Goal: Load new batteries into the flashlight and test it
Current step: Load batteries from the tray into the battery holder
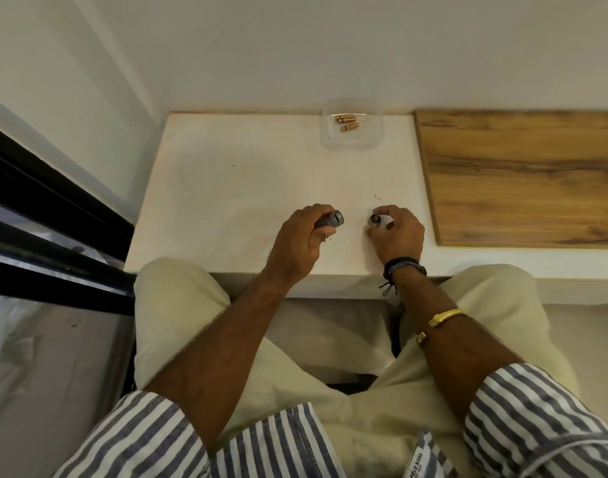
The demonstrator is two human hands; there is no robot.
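Left hand (297,243) around flashlight (332,220)

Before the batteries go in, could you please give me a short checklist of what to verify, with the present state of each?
1. Flashlight body held firmly in the left hand: ok.
2. Cap off the body and held in the right hand: ok.
3. Open end of the body in view: ok.
4. Body cleared of old batteries: cannot tell.
5. Batteries ready in the clear tray at the back of the table: ok.
6. A hand free to pick them up: not ok, both are full.
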